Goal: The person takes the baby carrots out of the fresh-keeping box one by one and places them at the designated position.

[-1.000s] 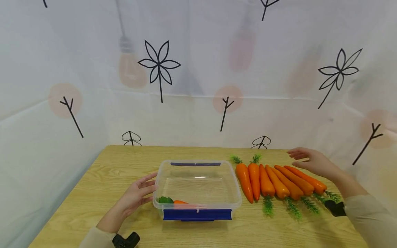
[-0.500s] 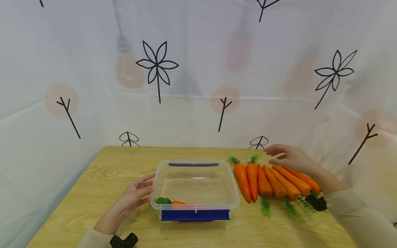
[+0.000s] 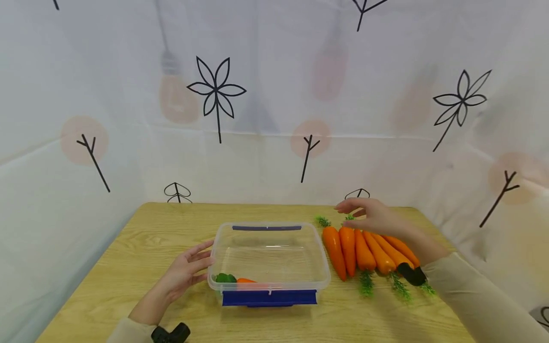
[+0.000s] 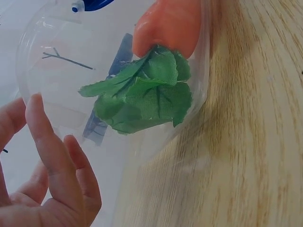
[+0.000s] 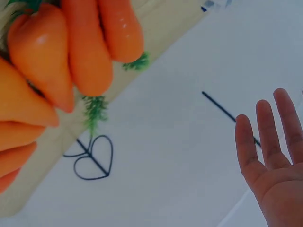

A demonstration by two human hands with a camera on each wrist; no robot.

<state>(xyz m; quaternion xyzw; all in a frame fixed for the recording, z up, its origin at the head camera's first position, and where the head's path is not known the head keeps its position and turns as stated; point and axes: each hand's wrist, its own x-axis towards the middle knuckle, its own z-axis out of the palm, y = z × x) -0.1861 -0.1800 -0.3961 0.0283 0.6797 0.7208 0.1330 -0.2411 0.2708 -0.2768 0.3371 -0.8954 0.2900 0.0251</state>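
A clear plastic food container (image 3: pixel 269 286) with blue latches stands without a lid at the middle of the table. My left hand (image 3: pixel 185 272) is at its left side, fingertips right at the rim and fingers (image 4: pixel 54 156) loosely bent. Inside, along the front wall, lies an orange carrot (image 4: pixel 168 28) with green cloth leaves (image 4: pixel 147 97). To the right of the container, several toy carrots (image 3: pixel 364 252) lie side by side in a row. Above the far ends of these carrots hovers my right hand (image 3: pixel 372 216), holding nothing, its fingers (image 5: pixel 270 135) extended in the right wrist view.
The wood-patterned table (image 3: pixel 167 224) ends at a white curtain (image 3: pixel 266 166) printed with plants, which hangs behind and at both sides. Feathery green tops (image 3: pixel 400 287) of the carrots stick out toward the front, two others toward the back.
My right hand has moved left over the row of carrots, from its far right end toward the container. The left hand and the container have stayed in place; the head view has shifted slightly.
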